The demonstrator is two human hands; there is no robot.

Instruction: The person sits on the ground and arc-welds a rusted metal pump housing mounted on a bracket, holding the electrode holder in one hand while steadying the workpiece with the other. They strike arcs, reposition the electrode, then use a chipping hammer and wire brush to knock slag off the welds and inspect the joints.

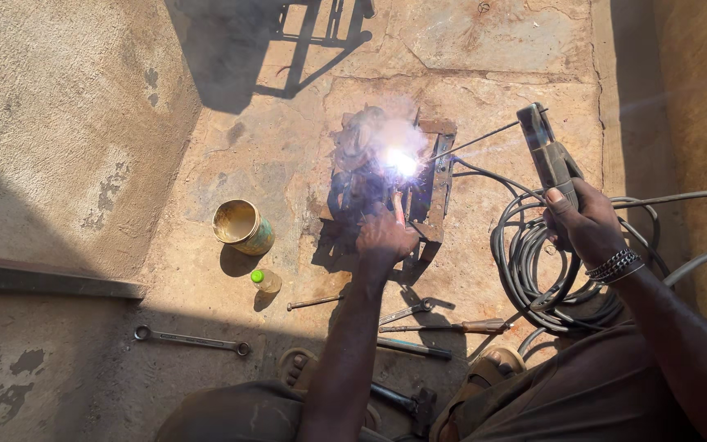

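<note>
My right hand [584, 223] grips a welding electrode holder [547, 152]. Its thin rod [476, 141] reaches left to a bright arc [403, 162] with smoke. The arc sits on a dark metal frame piece [435, 188] lying on the concrete floor. My left hand [385, 237] rests on the near end of that metal piece, fingers closed on a thin reddish part of it. A beaded bracelet [613, 263] is on my right wrist.
Coiled black cable [525, 270] lies right of the workpiece. A tin can [241, 226] and a small green-capped bottle [265, 280] stand to the left. A spanner [191, 340], pliers [409, 311], a screwdriver [443, 327] and a hammer [407, 403] lie near my sandalled feet. Walls rise on both sides.
</note>
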